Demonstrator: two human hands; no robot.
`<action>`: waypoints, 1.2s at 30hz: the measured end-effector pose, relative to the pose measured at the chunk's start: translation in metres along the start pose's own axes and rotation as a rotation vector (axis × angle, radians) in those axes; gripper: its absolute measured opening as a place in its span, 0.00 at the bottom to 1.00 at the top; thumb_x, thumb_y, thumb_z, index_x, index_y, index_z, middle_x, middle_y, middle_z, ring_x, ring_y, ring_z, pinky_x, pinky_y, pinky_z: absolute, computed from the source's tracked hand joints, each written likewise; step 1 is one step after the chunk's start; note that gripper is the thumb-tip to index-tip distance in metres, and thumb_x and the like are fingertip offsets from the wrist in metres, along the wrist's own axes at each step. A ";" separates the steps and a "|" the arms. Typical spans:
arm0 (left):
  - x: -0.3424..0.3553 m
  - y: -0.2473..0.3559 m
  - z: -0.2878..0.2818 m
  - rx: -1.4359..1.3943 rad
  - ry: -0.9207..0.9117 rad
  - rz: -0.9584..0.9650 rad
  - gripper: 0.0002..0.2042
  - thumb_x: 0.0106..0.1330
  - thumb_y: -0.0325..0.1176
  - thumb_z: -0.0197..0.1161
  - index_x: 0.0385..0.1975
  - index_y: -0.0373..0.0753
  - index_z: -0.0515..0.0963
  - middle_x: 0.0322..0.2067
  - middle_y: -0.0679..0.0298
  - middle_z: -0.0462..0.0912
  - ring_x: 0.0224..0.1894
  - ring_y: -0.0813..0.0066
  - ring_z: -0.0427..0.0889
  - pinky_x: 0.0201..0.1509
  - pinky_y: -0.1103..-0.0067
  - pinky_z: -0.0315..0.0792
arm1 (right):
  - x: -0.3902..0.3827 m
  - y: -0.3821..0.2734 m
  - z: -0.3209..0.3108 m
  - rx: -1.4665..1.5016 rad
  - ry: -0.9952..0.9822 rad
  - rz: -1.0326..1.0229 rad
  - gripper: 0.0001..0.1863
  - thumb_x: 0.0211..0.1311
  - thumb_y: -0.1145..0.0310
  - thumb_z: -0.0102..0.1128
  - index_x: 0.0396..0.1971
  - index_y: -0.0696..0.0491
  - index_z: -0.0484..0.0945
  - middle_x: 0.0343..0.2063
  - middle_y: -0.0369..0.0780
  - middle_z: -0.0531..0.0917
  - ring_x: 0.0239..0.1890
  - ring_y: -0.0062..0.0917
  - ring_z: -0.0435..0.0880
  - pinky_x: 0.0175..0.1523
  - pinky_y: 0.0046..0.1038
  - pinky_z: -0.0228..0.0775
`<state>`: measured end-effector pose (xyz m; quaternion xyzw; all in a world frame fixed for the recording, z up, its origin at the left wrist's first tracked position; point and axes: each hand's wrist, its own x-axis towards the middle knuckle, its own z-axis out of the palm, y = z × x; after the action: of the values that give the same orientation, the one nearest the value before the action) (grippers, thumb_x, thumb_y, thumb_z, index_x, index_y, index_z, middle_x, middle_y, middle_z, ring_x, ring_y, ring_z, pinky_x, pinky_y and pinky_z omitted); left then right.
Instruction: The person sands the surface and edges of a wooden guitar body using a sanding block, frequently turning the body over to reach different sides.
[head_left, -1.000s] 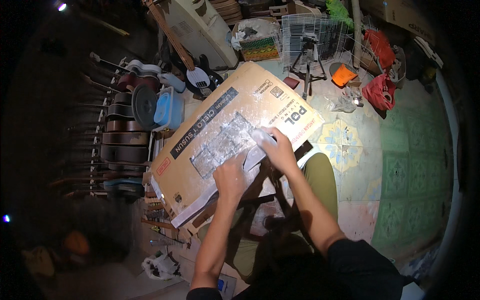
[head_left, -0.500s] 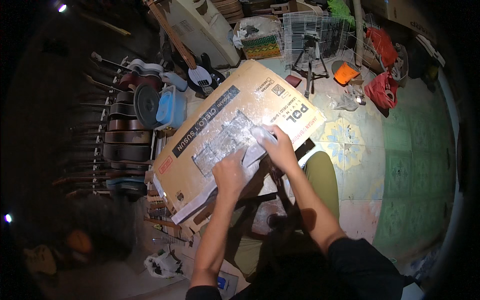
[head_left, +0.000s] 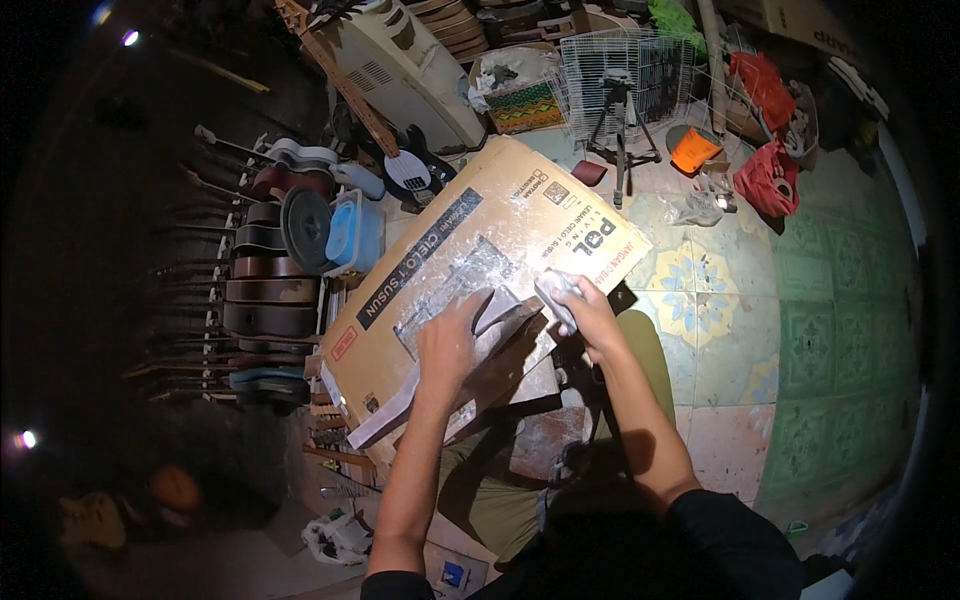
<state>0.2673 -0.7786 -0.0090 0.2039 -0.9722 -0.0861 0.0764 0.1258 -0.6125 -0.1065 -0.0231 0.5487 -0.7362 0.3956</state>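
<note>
My left hand [head_left: 452, 335] is closed over a long, narrow, dust-whitened strip [head_left: 385, 416], which slants across the near edge of a flat cardboard sheet or box [head_left: 515, 185]. In my right hand [head_left: 592, 315] is a small pale, dusty pad [head_left: 553, 297], pinched between thumb and fingers beside the strip's upper right end. Whether pad and strip touch I cannot tell. White powder is smeared over the middle of the cardboard, around a dark printed patch. The underside of the strip is partly hidden by my left hand.
Several guitars [head_left: 268, 292] stand in a row at left, next to a blue-lidded plastic tub [head_left: 365, 235]. A dark guitar [head_left: 412, 170] leans beyond the cardboard. A small tripod [head_left: 617, 130], wire rack [head_left: 590, 62], orange container [head_left: 694, 150] and red bag [head_left: 765, 180] occupy the far side.
My right hand has drawn right and slightly down, with the pad now apart from my left hand. My left hand has stayed on the strip, and the view has shifted a little.
</note>
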 end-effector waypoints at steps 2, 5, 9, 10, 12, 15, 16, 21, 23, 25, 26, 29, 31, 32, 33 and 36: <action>0.006 0.006 -0.005 0.029 -0.031 0.041 0.24 0.59 0.45 0.69 0.57 0.54 0.80 0.44 0.52 0.84 0.43 0.48 0.85 0.44 0.60 0.78 | -0.006 0.028 -0.013 0.077 -0.005 0.035 0.22 0.69 0.65 0.61 0.60 0.53 0.74 0.39 0.35 0.84 0.31 0.15 0.80 0.22 0.18 0.70; 0.012 0.015 -0.004 0.085 -0.121 0.065 0.22 0.60 0.40 0.67 0.56 0.54 0.79 0.46 0.54 0.83 0.44 0.48 0.85 0.44 0.60 0.78 | -0.024 0.041 -0.020 0.302 0.032 0.142 0.22 0.70 0.65 0.60 0.62 0.52 0.73 0.42 0.35 0.84 0.32 0.17 0.81 0.23 0.19 0.71; 0.011 0.020 -0.001 0.086 -0.134 0.134 0.20 0.61 0.34 0.63 0.55 0.52 0.80 0.46 0.57 0.84 0.44 0.50 0.85 0.44 0.62 0.78 | -0.039 0.032 -0.024 0.516 0.042 0.168 0.21 0.69 0.64 0.59 0.60 0.51 0.73 0.43 0.37 0.83 0.36 0.21 0.81 0.29 0.24 0.71; 0.009 0.017 0.000 0.079 -0.137 0.140 0.20 0.61 0.34 0.63 0.55 0.52 0.80 0.46 0.57 0.84 0.44 0.50 0.85 0.44 0.62 0.78 | -0.038 0.033 -0.028 0.515 0.051 0.167 0.21 0.69 0.64 0.59 0.60 0.51 0.73 0.43 0.37 0.83 0.36 0.21 0.81 0.29 0.24 0.71; 0.006 0.012 0.002 0.003 0.010 0.241 0.18 0.63 0.32 0.61 0.54 0.51 0.81 0.46 0.59 0.84 0.44 0.52 0.85 0.44 0.63 0.77 | -0.031 0.038 -0.034 0.779 -0.096 0.277 0.23 0.70 0.60 0.59 0.61 0.51 0.72 0.44 0.39 0.83 0.37 0.24 0.81 0.31 0.25 0.71; 0.004 0.019 0.002 0.026 -0.044 0.173 0.18 0.63 0.32 0.61 0.53 0.51 0.81 0.46 0.60 0.84 0.45 0.52 0.85 0.44 0.63 0.78 | -0.028 0.043 -0.038 0.822 -0.112 0.300 0.23 0.69 0.57 0.60 0.60 0.51 0.73 0.44 0.40 0.83 0.36 0.25 0.81 0.33 0.26 0.72; 0.004 0.019 0.003 0.022 -0.043 0.172 0.18 0.63 0.32 0.61 0.53 0.51 0.81 0.46 0.60 0.84 0.45 0.52 0.85 0.44 0.63 0.78 | -0.029 0.042 -0.036 0.819 -0.111 0.300 0.23 0.69 0.57 0.60 0.60 0.51 0.73 0.44 0.40 0.83 0.36 0.25 0.81 0.33 0.26 0.72; 0.004 0.018 0.007 0.079 -0.053 0.156 0.18 0.62 0.35 0.64 0.54 0.51 0.81 0.45 0.57 0.85 0.44 0.52 0.85 0.45 0.63 0.78 | -0.036 0.040 -0.030 0.809 -0.146 0.319 0.23 0.69 0.55 0.60 0.58 0.51 0.74 0.43 0.39 0.84 0.36 0.24 0.82 0.32 0.24 0.71; 0.002 0.014 0.007 0.062 -0.060 0.124 0.18 0.62 0.36 0.65 0.54 0.51 0.81 0.44 0.56 0.85 0.44 0.51 0.85 0.45 0.63 0.77 | -0.037 0.039 -0.031 0.802 -0.162 0.308 0.23 0.69 0.55 0.60 0.58 0.51 0.74 0.43 0.39 0.84 0.36 0.24 0.82 0.32 0.24 0.71; 0.001 0.012 0.009 0.046 -0.068 0.093 0.19 0.62 0.38 0.66 0.54 0.51 0.81 0.43 0.55 0.85 0.44 0.51 0.85 0.45 0.62 0.77 | -0.040 0.034 -0.030 0.796 -0.178 0.297 0.23 0.69 0.55 0.59 0.59 0.51 0.74 0.43 0.38 0.85 0.36 0.24 0.82 0.32 0.24 0.71; 0.001 0.013 0.010 0.069 -0.062 0.083 0.18 0.62 0.38 0.65 0.54 0.51 0.81 0.42 0.55 0.85 0.44 0.50 0.85 0.44 0.62 0.77 | -0.041 0.031 -0.029 0.790 -0.158 0.297 0.23 0.70 0.55 0.59 0.59 0.51 0.74 0.43 0.39 0.84 0.37 0.24 0.82 0.32 0.24 0.71; 0.003 0.019 0.008 0.104 -0.084 0.061 0.18 0.62 0.38 0.65 0.54 0.50 0.80 0.41 0.55 0.85 0.44 0.50 0.84 0.44 0.61 0.77 | -0.043 0.028 -0.027 0.764 -0.126 0.280 0.22 0.70 0.56 0.58 0.59 0.51 0.73 0.43 0.39 0.84 0.36 0.23 0.82 0.33 0.24 0.72; 0.004 0.023 0.002 0.119 -0.114 0.051 0.18 0.62 0.37 0.65 0.53 0.50 0.80 0.41 0.55 0.85 0.44 0.50 0.84 0.43 0.62 0.77 | -0.044 0.027 -0.026 0.747 -0.112 0.262 0.22 0.71 0.56 0.58 0.59 0.50 0.73 0.43 0.39 0.84 0.36 0.23 0.82 0.33 0.25 0.72; 0.004 0.025 -0.001 0.080 -0.093 0.109 0.16 0.64 0.32 0.60 0.52 0.51 0.80 0.41 0.54 0.84 0.42 0.49 0.85 0.41 0.61 0.78 | -0.044 0.026 -0.025 0.721 -0.089 0.239 0.22 0.71 0.57 0.58 0.60 0.49 0.72 0.43 0.39 0.83 0.36 0.23 0.82 0.33 0.25 0.73; 0.003 0.025 -0.004 0.042 -0.072 0.167 0.17 0.65 0.27 0.54 0.51 0.51 0.80 0.41 0.54 0.83 0.40 0.49 0.86 0.40 0.60 0.79 | -0.045 0.025 -0.025 0.696 -0.067 0.216 0.21 0.71 0.58 0.57 0.60 0.48 0.72 0.42 0.38 0.83 0.36 0.23 0.82 0.33 0.25 0.73; 0.002 0.020 0.000 0.088 -0.064 0.156 0.16 0.63 0.32 0.60 0.51 0.51 0.79 0.39 0.55 0.85 0.40 0.50 0.86 0.39 0.61 0.78 | -0.045 0.025 -0.023 0.653 -0.044 0.169 0.21 0.70 0.61 0.58 0.61 0.47 0.71 0.41 0.37 0.83 0.35 0.22 0.81 0.31 0.25 0.74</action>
<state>0.2577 -0.7613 -0.0045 0.1280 -0.9899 -0.0435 0.0428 0.1600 -0.5690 -0.1182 0.1347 0.2754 -0.8369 0.4535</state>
